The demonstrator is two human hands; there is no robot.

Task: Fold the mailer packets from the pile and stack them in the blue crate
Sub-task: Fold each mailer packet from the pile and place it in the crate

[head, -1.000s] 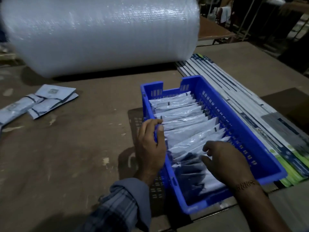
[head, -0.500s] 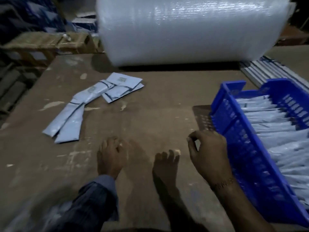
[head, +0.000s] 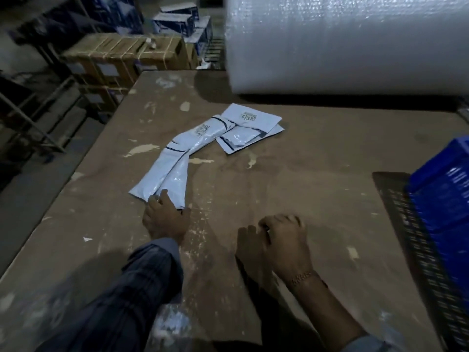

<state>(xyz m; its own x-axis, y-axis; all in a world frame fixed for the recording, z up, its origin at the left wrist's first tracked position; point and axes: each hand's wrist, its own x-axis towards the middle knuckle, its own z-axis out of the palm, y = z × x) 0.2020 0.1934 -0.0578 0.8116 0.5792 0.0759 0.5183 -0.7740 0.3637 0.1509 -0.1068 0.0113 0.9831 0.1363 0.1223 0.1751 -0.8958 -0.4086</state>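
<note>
Centre frame, the left hand (head: 165, 219) touches the nearest mailer packet (head: 166, 182) on the table (head: 317, 158), grip unclear; the right hand (head: 279, 240) rests loosely curled, holding nothing; blue crate (head: 446, 199) at right edge.

Table (head: 317, 174) w/ packets (head: 203, 141), crate (head: 444, 199), bubble-wrap roll (head: 342, 41)

pale mailer packets (head: 177, 163) lie overlapped, flat; blue crate (head: 441, 199) maybe upright, far right.
</note>
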